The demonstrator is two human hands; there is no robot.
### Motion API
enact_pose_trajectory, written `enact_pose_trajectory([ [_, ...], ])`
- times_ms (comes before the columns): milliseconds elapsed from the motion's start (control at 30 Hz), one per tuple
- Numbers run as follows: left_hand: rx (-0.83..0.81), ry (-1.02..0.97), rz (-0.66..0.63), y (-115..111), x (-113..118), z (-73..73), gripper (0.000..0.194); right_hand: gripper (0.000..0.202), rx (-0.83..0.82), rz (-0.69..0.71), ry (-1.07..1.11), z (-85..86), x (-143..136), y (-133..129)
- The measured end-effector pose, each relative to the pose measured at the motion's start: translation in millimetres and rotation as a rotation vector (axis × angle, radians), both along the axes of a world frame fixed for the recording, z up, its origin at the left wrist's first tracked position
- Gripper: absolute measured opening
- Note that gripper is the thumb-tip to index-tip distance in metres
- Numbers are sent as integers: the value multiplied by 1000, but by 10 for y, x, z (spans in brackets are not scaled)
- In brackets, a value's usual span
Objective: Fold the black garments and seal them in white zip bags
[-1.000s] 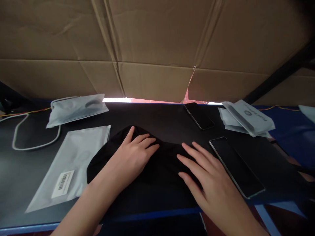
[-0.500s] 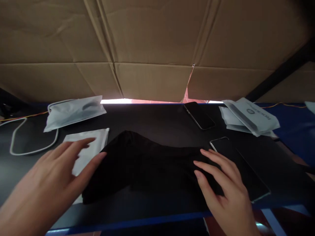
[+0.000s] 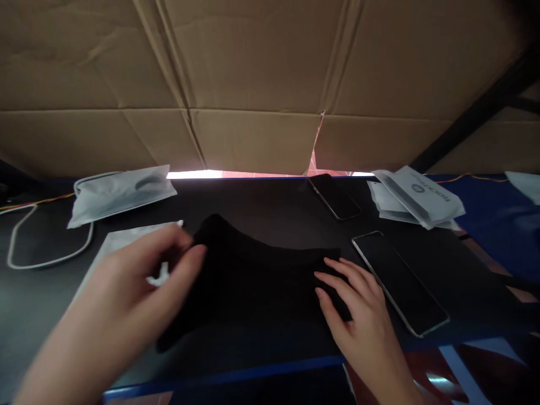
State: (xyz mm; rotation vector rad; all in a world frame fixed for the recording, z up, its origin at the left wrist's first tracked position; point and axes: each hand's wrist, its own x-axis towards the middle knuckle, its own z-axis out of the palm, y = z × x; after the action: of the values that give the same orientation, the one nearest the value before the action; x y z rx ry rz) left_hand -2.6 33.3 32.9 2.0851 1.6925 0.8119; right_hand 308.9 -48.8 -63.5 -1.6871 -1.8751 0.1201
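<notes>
Brown cardboard walls off the far side, creased and split by a narrow gap near its lower edge. Before it stretches a dark table with a blue near edge. Across the table's near half lies a black cloth, its long axis running left to right between the two hands, its outline hard to read against the dark top. The left hand is at the left end, thumb and forefinger drawn together and apparently pinching that edge, though blur softens the contact. Opposite, the right hand lies loosely open over the other end, fingers spread and pointing inward along the cloth, gripping nothing. Each hand is thus nearest its own end, with the cloth's middle uncovered. Partly beneath the left hand's outline is a pale bag; a second pale bag lies beyond it. Just right of the right hand rests a larger phone, with a smaller phone farther back.
</notes>
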Motion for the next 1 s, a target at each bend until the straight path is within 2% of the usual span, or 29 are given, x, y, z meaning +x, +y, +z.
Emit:
enact_pose_trajectory([
  [67,-25,6,-134,-2,421,12,28,22,17,7,-4,-7,11,7],
  [133,-25,-6,-247,11,803,-92,26,22,44,13,-12,-21,18,20],
  [200,-50,-2,-331,23,1039,-239,22,22,58,15,-19,-34,21,31],
  [233,-58,-9,-364,22,1082,-299,19,22,59,16,-19,-37,22,33],
  [333,-1,-74,-367,-7,931,-346,20,24,61,17,25,-30,29,19],
  [400,96,-68,-242,-27,686,-297,23,26,90,1,88,-19,42,-3],
  [467,135,26,-60,-38,435,-257,27,28,133,-36,142,-12,57,-26],
  [567,-36,225,91,-60,210,-309,46,29,149,-75,155,-20,65,-42],
  [667,-210,332,67,-92,210,-438,47,31,103,-52,93,-47,43,-24],
  [767,-195,289,12,-91,280,-476,39,34,39,-4,-33,-62,17,5],
  [833,-153,239,5,-68,281,-405,36,38,8,46,-102,-50,13,10],
  [900,-91,224,28,-51,254,-273,34,46,-18,102,-125,-22,23,-1],
  [1000,92,217,49,-92,301,-46,31,57,-42,138,-77,16,52,-36],
])
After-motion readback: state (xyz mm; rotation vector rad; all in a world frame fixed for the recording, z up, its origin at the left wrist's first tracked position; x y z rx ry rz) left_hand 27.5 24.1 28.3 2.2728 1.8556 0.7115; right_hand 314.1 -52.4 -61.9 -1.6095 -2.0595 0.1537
